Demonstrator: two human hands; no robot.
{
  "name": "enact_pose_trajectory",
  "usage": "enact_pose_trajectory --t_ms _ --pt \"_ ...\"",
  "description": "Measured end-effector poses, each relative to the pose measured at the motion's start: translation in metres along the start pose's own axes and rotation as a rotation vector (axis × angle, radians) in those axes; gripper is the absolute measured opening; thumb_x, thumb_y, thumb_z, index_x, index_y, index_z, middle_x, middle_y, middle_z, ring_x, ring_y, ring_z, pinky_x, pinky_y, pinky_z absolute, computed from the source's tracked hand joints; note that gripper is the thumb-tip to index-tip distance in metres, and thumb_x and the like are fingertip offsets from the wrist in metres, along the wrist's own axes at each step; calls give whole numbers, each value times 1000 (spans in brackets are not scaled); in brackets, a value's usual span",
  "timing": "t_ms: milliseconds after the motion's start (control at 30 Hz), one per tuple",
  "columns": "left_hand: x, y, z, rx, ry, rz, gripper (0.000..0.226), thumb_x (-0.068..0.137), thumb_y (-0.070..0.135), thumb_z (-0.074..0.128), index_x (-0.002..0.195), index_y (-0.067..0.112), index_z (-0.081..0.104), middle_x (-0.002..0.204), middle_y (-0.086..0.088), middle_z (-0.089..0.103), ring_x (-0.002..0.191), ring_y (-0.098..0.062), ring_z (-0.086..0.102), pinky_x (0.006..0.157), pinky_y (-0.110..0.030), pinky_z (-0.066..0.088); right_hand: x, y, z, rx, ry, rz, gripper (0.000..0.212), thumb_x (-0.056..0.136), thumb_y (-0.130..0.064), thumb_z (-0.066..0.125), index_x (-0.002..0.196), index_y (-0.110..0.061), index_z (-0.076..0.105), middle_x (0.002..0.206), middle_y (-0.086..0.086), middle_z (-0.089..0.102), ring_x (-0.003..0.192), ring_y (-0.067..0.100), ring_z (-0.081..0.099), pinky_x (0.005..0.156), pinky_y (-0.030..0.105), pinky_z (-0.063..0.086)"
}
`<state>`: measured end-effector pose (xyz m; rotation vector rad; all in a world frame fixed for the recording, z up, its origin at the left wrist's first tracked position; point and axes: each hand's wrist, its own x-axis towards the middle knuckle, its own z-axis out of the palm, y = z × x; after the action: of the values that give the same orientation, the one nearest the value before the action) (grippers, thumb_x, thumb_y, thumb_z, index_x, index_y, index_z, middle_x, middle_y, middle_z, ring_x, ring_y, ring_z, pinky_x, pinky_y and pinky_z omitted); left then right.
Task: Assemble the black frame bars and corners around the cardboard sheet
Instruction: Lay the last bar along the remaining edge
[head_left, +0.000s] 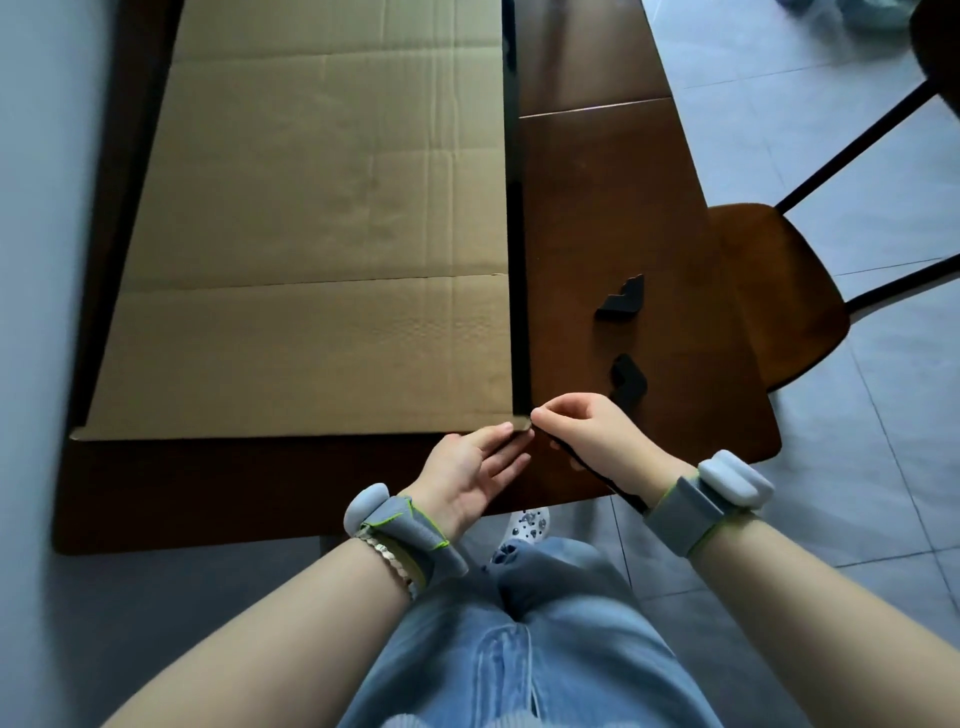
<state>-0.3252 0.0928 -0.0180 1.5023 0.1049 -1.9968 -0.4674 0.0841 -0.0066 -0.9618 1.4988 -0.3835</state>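
A large cardboard sheet (322, 249) lies flat on the dark wooden table (597, 208). A black frame bar (517, 260) runs along its right edge, ending at the near right corner. My left hand (475, 467) rests at that corner, fingers touching the cardboard's near edge from below. My right hand (587, 436) pinches at the bar's near end and holds a black strip that trails under the palm toward the wrist. Two loose black corner pieces lie on the table to the right: one (623, 299) farther away, one (629, 382) just beyond my right hand.
A wooden chair (779, 291) with black legs stands against the table's right side on the grey tiled floor (857, 467). A pale wall (41, 260) runs along the left. My legs in jeans stand below the table's near edge.
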Motion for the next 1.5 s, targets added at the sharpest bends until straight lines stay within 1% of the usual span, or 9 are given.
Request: enact_pose_trajectory --t_ms 200,300,433,567,767,933,1133,1300,1500 --pt "-2 -4 -5 80 62 93 11 87 -7 56 86 1 49 84 -14 64 79 -22 69 81 -36 55 -11 8 -6 -475 96 -148 28 89 -32 58 105 -11 66 93 -4 59 87 10 54 77 19 39" --pt "-3 -5 -5 90 83 124 23 85 -6 60 96 2 42 85 -13 64 76 -20 71 75 -33 57 -13 13 -4 -523 73 -161 29 89 -31 59 107 -9 66 101 2 62 87 8 51 78 18 37" --pt "-5 -7 -5 125 115 172 53 81 -3 67 125 -11 38 90 -15 66 68 -13 72 57 -23 58 -13 12 -4 -522 55 -180 28 90 -28 58 109 -8 65 107 7 62 91 14 55 80 18 38" --pt "-6 -10 -2 181 145 221 52 82 -3 66 124 -19 39 86 -16 65 67 -11 70 56 -19 56 -9 10 -8 -540 5 -195 29 92 -24 55 116 -10 60 114 9 56 103 18 55 85 17 35" --pt "0 -13 -2 233 212 265 51 79 -2 70 118 -22 45 84 -18 65 73 -15 68 55 -19 56 -9 13 -9 -589 -50 -351 27 87 -15 59 114 -13 62 106 6 58 96 16 55 92 25 44" --pt "6 -19 0 269 277 316 50 76 0 73 114 -22 48 88 -22 66 72 -16 68 55 -17 55 -7 21 -10 -674 93 -593 30 74 -10 69 104 -8 70 95 8 69 87 28 66 78 34 54" --pt "8 -19 -1 301 287 313 49 77 -1 72 113 -23 49 91 -25 64 72 -18 68 54 -18 55 -4 20 -10 -772 226 -775 23 62 -16 69 83 -15 61 69 0 66 62 23 63 51 25 48" --pt "5 -19 0 348 259 302 43 80 0 69 111 -23 52 92 -24 64 72 -17 66 55 -18 56 0 21 -9 -748 267 -817 35 63 -19 65 80 -26 35 65 0 64 59 24 59 46 29 47" --pt "3 -16 -2 321 225 261 25 82 -7 63 103 -19 54 82 -18 63 72 -18 66 59 -20 58 5 20 -12 -764 250 -860 37 60 -17 70 78 -23 37 64 3 64 58 26 60 44 32 49"
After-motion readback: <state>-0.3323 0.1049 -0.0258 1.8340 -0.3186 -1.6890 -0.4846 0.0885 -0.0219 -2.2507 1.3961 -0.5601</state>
